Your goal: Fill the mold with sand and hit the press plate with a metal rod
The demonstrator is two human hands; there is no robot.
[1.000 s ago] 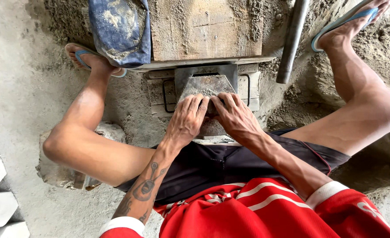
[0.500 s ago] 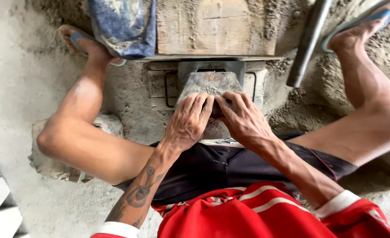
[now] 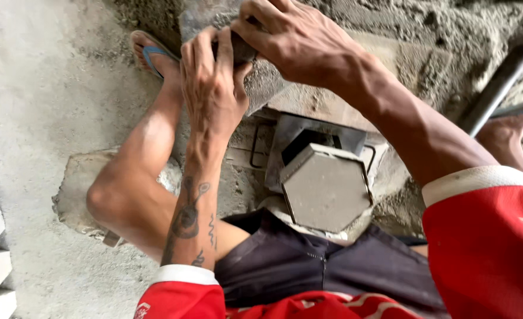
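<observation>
One head-worn camera looks steeply down from close above the person's lap, facing forward over the hexagonal mould [image 3: 326,186] toward sandy ground [image 3: 54,88]; no second view.

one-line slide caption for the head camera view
Both hands, left and right, grip a grey block raised above a hexagonal metal mould.

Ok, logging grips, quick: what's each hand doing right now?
Left hand: closed on the grey block.
Right hand: closed on the same grey block, from above.
</observation>
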